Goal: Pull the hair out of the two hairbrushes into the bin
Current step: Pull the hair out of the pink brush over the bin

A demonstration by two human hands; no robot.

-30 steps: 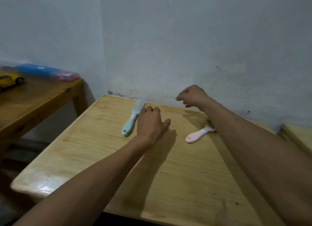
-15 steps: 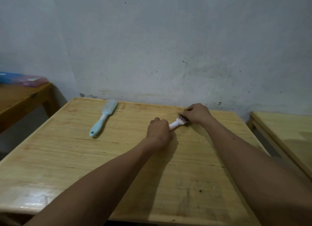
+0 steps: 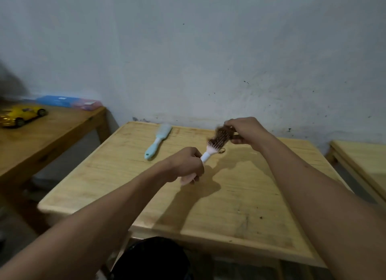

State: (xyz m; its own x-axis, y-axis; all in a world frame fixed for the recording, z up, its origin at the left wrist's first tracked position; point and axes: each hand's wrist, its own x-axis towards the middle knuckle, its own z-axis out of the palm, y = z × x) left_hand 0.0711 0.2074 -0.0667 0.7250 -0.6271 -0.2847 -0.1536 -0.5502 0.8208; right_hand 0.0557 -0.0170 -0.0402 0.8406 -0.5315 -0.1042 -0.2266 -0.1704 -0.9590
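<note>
The pink hairbrush (image 3: 211, 149), earlier on the table, was now lifted: left hand (image 3: 184, 164) gripped its handle, right hand (image 3: 244, 131) pinched the hair (image 3: 222, 133).

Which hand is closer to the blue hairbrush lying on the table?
The left hand. It holds the pink hairbrush by its handle, just right of the blue hairbrush. The right hand is farther right, its fingers pinching the hair on the pink brush's head.

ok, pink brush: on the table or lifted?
Lifted. The left hand grips the pink brush by its handle, its shadow on the table below; the right hand pinches the hair.
</note>
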